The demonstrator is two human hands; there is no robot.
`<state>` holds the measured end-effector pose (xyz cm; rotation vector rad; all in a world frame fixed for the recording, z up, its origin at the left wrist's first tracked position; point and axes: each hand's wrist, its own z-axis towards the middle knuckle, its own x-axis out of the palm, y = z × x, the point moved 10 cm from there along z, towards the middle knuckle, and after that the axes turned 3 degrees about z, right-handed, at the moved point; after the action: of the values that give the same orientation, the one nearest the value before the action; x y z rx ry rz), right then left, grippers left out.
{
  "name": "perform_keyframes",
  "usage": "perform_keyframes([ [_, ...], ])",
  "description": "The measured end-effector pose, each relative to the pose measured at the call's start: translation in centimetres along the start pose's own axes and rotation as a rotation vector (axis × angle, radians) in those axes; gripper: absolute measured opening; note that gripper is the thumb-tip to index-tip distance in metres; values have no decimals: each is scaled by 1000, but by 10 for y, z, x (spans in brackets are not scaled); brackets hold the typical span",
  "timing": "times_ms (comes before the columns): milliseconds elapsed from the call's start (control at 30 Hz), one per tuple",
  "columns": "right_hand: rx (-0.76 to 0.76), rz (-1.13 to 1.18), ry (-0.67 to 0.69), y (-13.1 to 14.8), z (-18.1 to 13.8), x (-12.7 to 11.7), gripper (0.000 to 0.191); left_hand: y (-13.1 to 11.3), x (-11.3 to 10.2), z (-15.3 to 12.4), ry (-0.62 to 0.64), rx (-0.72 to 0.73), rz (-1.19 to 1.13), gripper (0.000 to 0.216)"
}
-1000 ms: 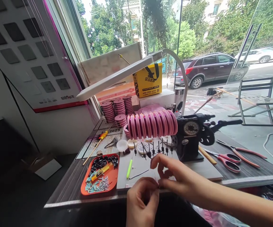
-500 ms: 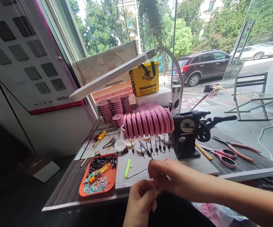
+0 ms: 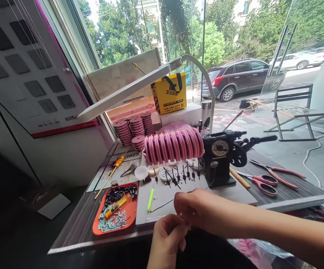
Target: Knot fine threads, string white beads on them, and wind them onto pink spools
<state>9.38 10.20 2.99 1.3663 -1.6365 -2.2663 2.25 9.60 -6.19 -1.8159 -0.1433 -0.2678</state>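
Observation:
My left hand (image 3: 169, 236) and my right hand (image 3: 192, 209) meet just in front of the table's near edge, fingertips pinched together. Whatever lies between them is too small and covered to name. Beyond my hands, several small black pieces with thin stems (image 3: 183, 175) stand or lean in a row on a pale board (image 3: 162, 194). A bright green-handled hook tool (image 3: 150, 200) lies to the left of my hands, beside a thin dark strand (image 3: 162, 205). Above the row is a horizontal stack of pink spools (image 3: 174, 145), mounted on a black hand-cranked winder (image 3: 220, 164).
At the left sits an orange tray (image 3: 95, 227) of small black and metal parts with a yellow tube (image 3: 117, 206). Red-handled scissors (image 3: 264, 185) and pliers (image 3: 287, 177) lie at right. A white lamp (image 3: 128, 87) arches overhead. Pink spools (image 3: 123, 132) are stacked behind.
The view has shifted slightly, so the table and its things appear a little further left. My hands stay together in nearly the same pinched pose.

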Motion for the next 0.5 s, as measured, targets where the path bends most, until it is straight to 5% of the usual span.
perform_keyframes([
  [500, -52, -55, 39, 0, -1, 7, 21, 3, 11, -3, 61, -116, -53, 5],
])
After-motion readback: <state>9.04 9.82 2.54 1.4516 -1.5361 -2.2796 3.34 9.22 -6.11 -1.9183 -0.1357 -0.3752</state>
